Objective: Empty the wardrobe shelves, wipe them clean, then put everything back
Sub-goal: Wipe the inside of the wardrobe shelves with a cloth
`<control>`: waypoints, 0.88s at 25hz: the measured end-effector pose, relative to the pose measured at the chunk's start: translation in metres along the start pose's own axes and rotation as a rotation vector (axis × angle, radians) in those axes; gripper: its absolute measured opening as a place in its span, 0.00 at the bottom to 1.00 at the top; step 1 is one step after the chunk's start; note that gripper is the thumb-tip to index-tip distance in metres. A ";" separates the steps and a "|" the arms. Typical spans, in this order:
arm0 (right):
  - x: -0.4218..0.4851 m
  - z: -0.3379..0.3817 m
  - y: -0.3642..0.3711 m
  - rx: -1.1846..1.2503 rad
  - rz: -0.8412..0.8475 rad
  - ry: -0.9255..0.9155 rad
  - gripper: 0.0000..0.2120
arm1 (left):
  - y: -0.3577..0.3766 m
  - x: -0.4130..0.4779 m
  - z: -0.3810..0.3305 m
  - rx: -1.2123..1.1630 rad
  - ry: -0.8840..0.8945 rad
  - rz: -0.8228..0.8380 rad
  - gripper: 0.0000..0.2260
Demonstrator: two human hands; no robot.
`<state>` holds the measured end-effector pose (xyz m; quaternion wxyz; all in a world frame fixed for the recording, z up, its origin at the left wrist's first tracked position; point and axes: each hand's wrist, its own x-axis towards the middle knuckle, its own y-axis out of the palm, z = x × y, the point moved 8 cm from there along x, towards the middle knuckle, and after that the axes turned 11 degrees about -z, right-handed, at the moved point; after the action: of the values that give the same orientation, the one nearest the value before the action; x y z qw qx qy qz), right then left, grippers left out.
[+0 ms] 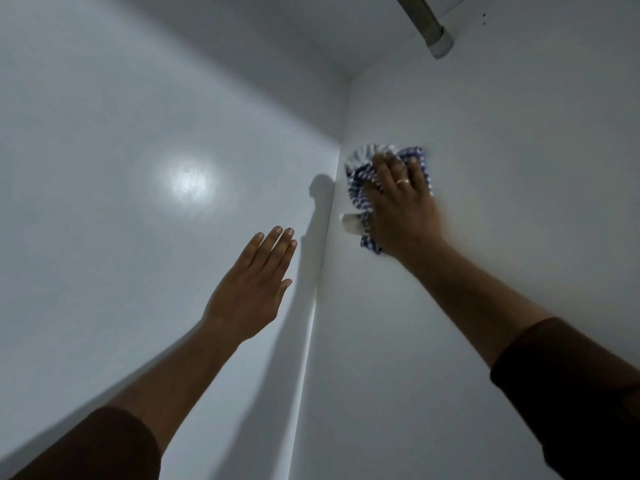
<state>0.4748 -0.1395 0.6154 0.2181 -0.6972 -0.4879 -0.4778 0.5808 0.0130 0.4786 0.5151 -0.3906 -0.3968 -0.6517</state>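
Our right hand [403, 202] presses a bunched blue-and-white checked cloth [360, 181] flat against the wardrobe's right panel [485, 150], fingers curled into its folds so we judge it won't slip while wiping, just beside the inner corner seam [320, 271]; our left hand [252, 289] hovers with straight fingers together before the back panel [121, 133], and bare panel lies open up towards the hanging rail [426, 26]
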 end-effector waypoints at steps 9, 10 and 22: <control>-0.078 0.082 0.023 0.052 0.298 -0.225 0.31 | -0.004 0.000 -0.002 0.015 0.004 -0.004 0.28; -0.082 0.080 0.024 0.047 0.311 -0.244 0.31 | -0.004 0.000 -0.002 0.007 0.000 -0.006 0.28; -0.086 0.091 0.020 0.208 0.366 -0.702 0.29 | -0.005 0.000 -0.004 -0.025 -0.014 -0.042 0.28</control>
<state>0.5280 -0.1183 0.5021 0.1891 -0.8674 -0.4463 -0.1122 0.5755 0.0102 0.4764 0.4934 -0.3933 -0.4003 -0.6645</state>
